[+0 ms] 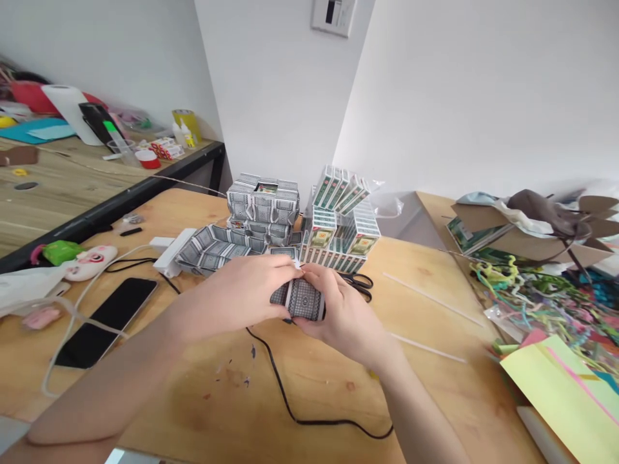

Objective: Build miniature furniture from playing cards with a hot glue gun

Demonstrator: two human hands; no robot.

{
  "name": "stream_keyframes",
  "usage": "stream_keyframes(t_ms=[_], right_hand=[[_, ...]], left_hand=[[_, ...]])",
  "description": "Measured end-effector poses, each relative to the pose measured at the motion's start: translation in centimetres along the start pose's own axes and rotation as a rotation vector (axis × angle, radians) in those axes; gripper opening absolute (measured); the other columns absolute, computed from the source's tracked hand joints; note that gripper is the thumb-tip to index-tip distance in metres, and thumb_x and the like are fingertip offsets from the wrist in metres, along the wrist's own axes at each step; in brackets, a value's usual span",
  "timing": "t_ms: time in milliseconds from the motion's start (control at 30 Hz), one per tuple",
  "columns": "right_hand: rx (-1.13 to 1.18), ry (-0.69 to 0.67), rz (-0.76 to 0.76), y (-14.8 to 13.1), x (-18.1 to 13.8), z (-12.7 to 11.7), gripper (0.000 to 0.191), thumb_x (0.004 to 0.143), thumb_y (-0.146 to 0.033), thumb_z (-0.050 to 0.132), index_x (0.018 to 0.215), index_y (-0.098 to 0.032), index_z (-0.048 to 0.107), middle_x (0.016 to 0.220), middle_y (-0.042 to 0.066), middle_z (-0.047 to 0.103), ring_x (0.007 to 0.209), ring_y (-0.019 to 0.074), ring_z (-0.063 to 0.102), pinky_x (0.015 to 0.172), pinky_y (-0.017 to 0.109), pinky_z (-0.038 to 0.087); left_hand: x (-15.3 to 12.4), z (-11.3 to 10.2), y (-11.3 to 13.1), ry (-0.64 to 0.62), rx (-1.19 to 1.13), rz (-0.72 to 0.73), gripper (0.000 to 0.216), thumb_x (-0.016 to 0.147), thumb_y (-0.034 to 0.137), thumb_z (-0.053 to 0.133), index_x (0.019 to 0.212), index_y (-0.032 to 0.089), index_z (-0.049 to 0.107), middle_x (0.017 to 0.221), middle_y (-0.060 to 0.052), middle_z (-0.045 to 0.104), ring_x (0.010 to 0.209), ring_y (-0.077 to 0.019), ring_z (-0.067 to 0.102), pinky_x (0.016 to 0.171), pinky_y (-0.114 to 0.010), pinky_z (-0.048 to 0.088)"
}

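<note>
Patterned cards (305,300) are pinched by the left grip (245,288) and right grip (340,316), both nearly closed; leaning boxes (337,189) at one o'clock could be toppled by nudging.

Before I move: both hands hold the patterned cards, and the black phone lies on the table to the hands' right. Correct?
No: the head view shows the black phone to the hands' left. Left hand and right hand do hold the patterned cards.

Between the fingers (284,273), grey-and-white medallion-patterned playing cards (305,301); beyond the fingers, green-and-white card boxes (323,227); right of the fingers, black scissors (347,278); below the fingers, black cable (329,423) and honey-brown wood-grained tabletop (217,412).
</note>
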State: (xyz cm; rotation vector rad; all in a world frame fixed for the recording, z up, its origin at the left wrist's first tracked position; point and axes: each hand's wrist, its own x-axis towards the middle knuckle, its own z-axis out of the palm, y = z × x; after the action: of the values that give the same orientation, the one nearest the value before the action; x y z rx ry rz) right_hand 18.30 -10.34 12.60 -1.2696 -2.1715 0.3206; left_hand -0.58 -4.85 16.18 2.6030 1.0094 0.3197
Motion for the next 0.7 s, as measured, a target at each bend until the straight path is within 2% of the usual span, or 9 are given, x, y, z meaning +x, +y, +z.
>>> stream_keyframes(t_ms=[133, 233, 400, 600, 700], right_hand=[[0.006, -0.034, 0.025, 0.4, 0.2, 0.0, 0.068, 0.07, -0.022, 0.068, 0.128, -0.021, 0.034, 0.124, 0.013, 0.052, 0.116, 0.0256, 0.05, 0.091, 0.04, 0.046], [-0.024, -0.078, 0.07, 0.5, 0.6, -0.8, 0.071, 0.067, -0.021, 0.07, 0.13, -0.02, 0.036, 0.118, 0.013, 0.056, 0.109, 0.0257, 0.054, 0.088, 0.04, 0.048], [-0.004, -0.141, 0.014, 0.9, 1.1, -2.0, 0.052, 0.065, -0.022, 0.073, 0.114, -0.019, 0.054, 0.112, 0.01, 0.058, 0.102, 0.0223, 0.056, 0.088, 0.037, 0.047], [0.012, -0.079, 0.024, 0.8, 1.1, -1.7, 0.031, 0.067, -0.018, 0.069, 0.097, -0.017, 0.061, 0.092, 0.006, 0.058, 0.086, 0.0194, 0.056, 0.076, 0.032, 0.049], [0.015, -0.078, 0.015, 1.0, 1.2, -1.4, 0.029, 0.069, -0.019, 0.066, 0.098, -0.018, 0.061, 0.093, 0.006, 0.058, 0.087, 0.0194, 0.057, 0.077, 0.033, 0.049]], left_hand=[[0.2, 0.3, 0.4, 0.019, 0.051, -0.003, 0.038, 0.07, 0.035, 0.066, 0.107, 0.028, 0.062, 0.104, -0.004, 0.063, 0.097, -0.0257, 0.061, 0.083, -0.036, 0.046], [0.4, 0.4, 1.0, -0.007, 0.132, -0.035, 0.04, 0.069, 0.03, 0.066, 0.108, 0.026, 0.061, 0.103, -0.006, 0.063, 0.092, -0.026, 0.062, 0.078, -0.036, 0.047], [0.4, 0.8, 1.4, -0.004, 0.161, -0.044, 0.042, 0.069, 0.021, 0.061, 0.111, 0.023, 0.059, 0.105, -0.005, 0.063, 0.093, -0.0238, 0.061, 0.079, -0.036, 0.047], [0.5, 1.1, 1.2, 0.026, 0.135, -0.056, 0.029, 0.069, 0.022, 0.059, 0.097, 0.023, 0.065, 0.096, -0.002, 0.064, 0.089, -0.0222, 0.061, 0.077, -0.034, 0.048], [0.5, 1.1, 1.0, 0.026, 0.172, -0.044, 0.029, 0.07, 0.023, 0.059, 0.099, 0.023, 0.064, 0.097, -0.003, 0.064, 0.09, -0.0228, 0.061, 0.076, -0.034, 0.048]])
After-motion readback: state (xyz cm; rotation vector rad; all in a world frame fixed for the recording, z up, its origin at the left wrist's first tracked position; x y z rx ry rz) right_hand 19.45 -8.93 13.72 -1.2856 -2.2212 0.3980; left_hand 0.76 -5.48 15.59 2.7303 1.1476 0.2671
